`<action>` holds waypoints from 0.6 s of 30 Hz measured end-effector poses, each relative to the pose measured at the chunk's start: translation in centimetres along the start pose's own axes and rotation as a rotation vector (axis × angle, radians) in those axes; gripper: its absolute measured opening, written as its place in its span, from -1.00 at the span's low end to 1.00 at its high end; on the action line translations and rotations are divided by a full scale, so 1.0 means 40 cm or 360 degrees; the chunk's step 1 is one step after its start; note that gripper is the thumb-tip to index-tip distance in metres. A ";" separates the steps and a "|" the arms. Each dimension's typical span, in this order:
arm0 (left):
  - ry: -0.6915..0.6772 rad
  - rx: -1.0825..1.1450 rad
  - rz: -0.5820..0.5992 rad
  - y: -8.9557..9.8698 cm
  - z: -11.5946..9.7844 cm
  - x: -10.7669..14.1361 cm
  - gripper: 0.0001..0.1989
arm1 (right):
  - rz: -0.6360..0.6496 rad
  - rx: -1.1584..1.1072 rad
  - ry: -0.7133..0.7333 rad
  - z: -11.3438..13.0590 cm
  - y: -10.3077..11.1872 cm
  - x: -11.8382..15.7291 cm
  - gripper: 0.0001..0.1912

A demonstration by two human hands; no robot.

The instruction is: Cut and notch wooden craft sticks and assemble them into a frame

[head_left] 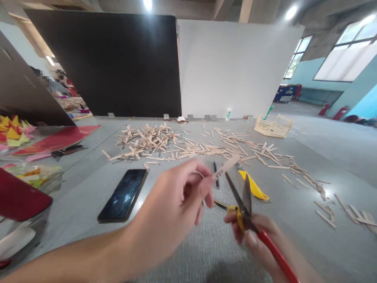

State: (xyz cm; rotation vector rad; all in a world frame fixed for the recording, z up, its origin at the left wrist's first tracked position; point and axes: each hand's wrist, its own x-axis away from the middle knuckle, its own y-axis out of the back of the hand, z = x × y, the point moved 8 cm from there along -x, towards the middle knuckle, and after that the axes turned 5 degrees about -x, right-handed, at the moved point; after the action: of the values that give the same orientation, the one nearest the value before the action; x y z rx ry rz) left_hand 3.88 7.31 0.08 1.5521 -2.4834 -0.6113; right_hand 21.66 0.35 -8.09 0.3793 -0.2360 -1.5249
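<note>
My left hand (182,196) is closed in a pinch around a small flat wooden stick (226,167), blurred and pointing up to the right. In my right hand (265,239) is a pair of scissors (246,206) with a red handle and yellow on the other finger loop. Its blades are spread apart, tips upward, close to the stick's right side. Behind the hands lie a dark pen (216,175) and a folded yellow piece (253,185). Another thin dark and yellow item (220,204) shows partly between the hands.
Many loose wooden sticks (206,149) are strewn across the grey table. A black phone (123,195) lies at left. A small wooden frame (273,126) stands at the far right. Black (118,63) and white (235,67) panels rise behind. A red object (23,196) sits at the left edge.
</note>
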 end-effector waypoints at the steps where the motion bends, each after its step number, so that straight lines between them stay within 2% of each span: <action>1: -0.0025 -0.0023 -0.0058 0.020 -0.007 -0.004 -0.87 | -0.0030 0.0169 -0.0006 -0.002 0.017 -0.017 -0.48; 3: -0.0061 -0.0076 -0.0095 0.048 -0.020 -0.010 -0.89 | 0.0014 0.0604 0.0065 -0.004 0.043 -0.056 -0.57; 5: -0.0074 -0.0157 -0.0066 0.059 -0.029 -0.016 -0.88 | 0.0114 0.1019 -0.0051 -0.041 0.075 -0.093 -0.59; 7: -0.0065 -0.0256 -0.0007 0.061 -0.026 -0.023 -0.87 | -0.0001 0.1335 -0.0171 -0.076 0.143 -0.118 -0.70; 8: -0.0055 -0.0299 0.0039 0.058 -0.019 -0.028 -0.87 | -0.0008 0.1473 -0.0213 -0.093 0.173 -0.126 -0.66; 10: -0.0018 -0.0348 0.0171 0.045 0.011 -0.040 -0.86 | -0.0015 0.1611 -0.0156 -0.110 0.223 -0.134 -0.68; 13: 0.0098 -0.0321 0.0505 0.003 0.094 -0.054 -0.79 | 0.0024 0.1641 -0.0035 -0.114 0.266 -0.133 -0.85; 16: 0.0259 -0.0267 0.0900 -0.056 0.196 -0.048 -0.76 | -0.0016 0.1675 0.0120 -0.086 0.241 -0.135 -0.76; 18: 0.0300 -0.0239 0.0977 -0.081 0.247 -0.046 -0.77 | 0.0024 0.1598 0.0392 -0.050 0.160 -0.141 -0.71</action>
State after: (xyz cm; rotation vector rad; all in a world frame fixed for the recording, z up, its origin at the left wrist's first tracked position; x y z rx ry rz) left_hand 4.11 10.27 -10.04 0.6910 -2.5008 -0.5003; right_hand 28.09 6.17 -7.00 1.3383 -0.8052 -1.2321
